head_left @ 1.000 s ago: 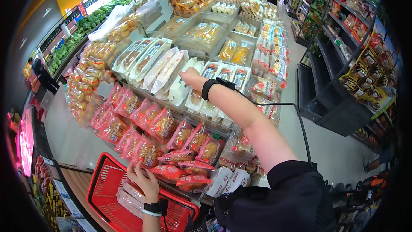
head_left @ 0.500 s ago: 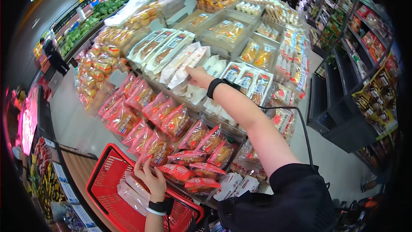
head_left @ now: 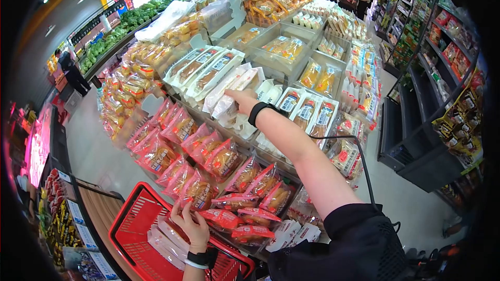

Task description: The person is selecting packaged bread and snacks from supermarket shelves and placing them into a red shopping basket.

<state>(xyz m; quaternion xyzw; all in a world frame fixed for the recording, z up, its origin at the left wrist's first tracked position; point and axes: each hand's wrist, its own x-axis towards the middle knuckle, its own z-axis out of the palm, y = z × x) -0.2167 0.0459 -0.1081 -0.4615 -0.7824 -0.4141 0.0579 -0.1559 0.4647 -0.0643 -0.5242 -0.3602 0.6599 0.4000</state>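
Note:
My right hand reaches into a display bin, its fingers closed on the near end of a white-wrapped bread packet. Long trays of brown bread in clear wrap lie just left of it, and other white packets to its right. Lower down, my left hand hangs over the edge of a red shopping basket, fingers apart, close to a pink bag of bread. White-wrapped packets lie inside the basket, partly behind that hand.
Red-wrapped breads fill the near bins. Bagged rolls are heaped at the left. A dark shelf rack stands across the aisle on the right. A cable hangs beside my right arm. People stand farther off.
The view has shifted slightly, so the display sits a little lower and farther right. My right hand stays at the white packets and my left hand stays over the basket.

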